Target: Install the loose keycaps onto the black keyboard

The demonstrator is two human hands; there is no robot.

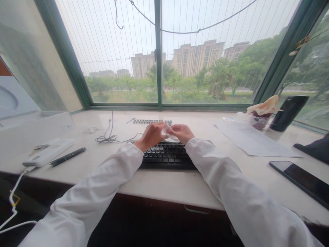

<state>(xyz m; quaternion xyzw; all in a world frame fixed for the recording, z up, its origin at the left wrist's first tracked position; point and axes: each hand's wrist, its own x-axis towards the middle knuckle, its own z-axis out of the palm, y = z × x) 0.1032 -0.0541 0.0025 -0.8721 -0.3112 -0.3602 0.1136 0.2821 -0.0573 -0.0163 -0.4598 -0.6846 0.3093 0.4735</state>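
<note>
Above the black keyboard (168,160), my left hand (152,134) and my right hand (182,133) are close together. Between them is a crumpled white tissue (171,136), gripped by the fingers of both hands. Whether anything is wrapped inside the tissue is hidden. The keyboard lies on the white counter with its near rows showing; my hands cover part of its far side. Just beyond my hands, small dark keycaps (144,121) stand in rows on the counter. A thin tool (130,120) lies at the left end of these rows.
To the left are a coiled cable (106,138), a black pen (67,157) and a white power bank (47,153) with a cable plugged in. Paper sheets (253,139), a dark cylinder (289,113) and a phone (300,180) are on the right. A window (159,106) borders the counter's back.
</note>
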